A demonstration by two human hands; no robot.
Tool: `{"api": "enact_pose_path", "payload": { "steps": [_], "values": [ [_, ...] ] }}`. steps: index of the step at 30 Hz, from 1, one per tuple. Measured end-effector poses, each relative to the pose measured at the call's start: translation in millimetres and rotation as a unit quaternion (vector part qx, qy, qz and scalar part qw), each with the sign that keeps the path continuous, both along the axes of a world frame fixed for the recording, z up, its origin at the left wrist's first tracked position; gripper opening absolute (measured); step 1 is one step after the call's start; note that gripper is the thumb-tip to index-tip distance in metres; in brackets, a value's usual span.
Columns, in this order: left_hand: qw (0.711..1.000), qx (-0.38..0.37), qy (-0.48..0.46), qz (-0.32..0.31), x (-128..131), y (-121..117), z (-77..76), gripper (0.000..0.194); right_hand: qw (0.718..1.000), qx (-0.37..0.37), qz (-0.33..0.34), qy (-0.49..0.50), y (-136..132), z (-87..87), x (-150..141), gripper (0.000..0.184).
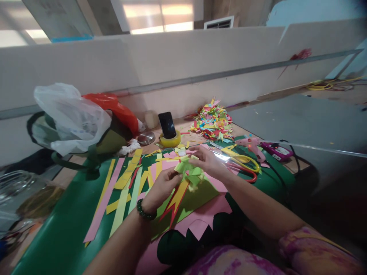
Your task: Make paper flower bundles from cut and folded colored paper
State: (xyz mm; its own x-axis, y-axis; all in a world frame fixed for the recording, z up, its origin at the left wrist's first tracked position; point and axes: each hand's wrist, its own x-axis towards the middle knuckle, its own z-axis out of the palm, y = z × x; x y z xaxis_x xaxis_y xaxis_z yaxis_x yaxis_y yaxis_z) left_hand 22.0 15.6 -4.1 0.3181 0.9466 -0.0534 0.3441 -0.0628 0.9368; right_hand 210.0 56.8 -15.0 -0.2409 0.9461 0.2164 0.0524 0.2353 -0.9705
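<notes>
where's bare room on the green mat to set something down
The widest bare patch of green mat lies left of the long paper strips. A small one sits between the red scissors and the black cable. It is crowded around the left hand and right hand, and behind them by the heap of paper scraps.

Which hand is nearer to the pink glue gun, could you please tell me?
Right. The right hand is at the right of the folded green paper, left of the glue gun and apart from it; the left hand is farther off, at the paper's left.
</notes>
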Motion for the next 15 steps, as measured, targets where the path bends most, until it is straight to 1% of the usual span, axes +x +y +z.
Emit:
{"api": "enact_pose_path", "payload": {
  "steps": [2, 4, 8, 12, 15],
  "values": [
    [1.000, -0.012, -0.014, -0.004, -0.8, 0.1, -2.2, 0.030, 0.998, -0.027, 0.012, -0.054, -2.6, 3.0, -0.6, 0.049],
    [1.000, -0.012, -0.025, -0.013, -0.4, -0.1, -2.7, 0.030, 0.996, -0.038, 0.011, -0.084, -4.7, 5.9, -0.9, 0.050],
    [0.999, 0.011, -0.024, -0.036, 3.6, -1.4, 0.6, 0.030, 0.995, -0.039, 0.003, -0.096, -5.8, 8.5, -1.3, 0.049],
    [0.997, 0.058, -0.003, -0.057, 8.7, -3.3, 3.8, 0.029, 0.993, -0.051, 0.003, -0.102, -6.6, 9.3, -2.6, 0.048],
    [0.995, 0.081, 0.002, -0.063, 10.1, -4.4, 3.0, 0.026, 0.993, -0.039, 0.002, -0.107, -7.5, 9.1, -3.3, 0.046]
  ]
}}
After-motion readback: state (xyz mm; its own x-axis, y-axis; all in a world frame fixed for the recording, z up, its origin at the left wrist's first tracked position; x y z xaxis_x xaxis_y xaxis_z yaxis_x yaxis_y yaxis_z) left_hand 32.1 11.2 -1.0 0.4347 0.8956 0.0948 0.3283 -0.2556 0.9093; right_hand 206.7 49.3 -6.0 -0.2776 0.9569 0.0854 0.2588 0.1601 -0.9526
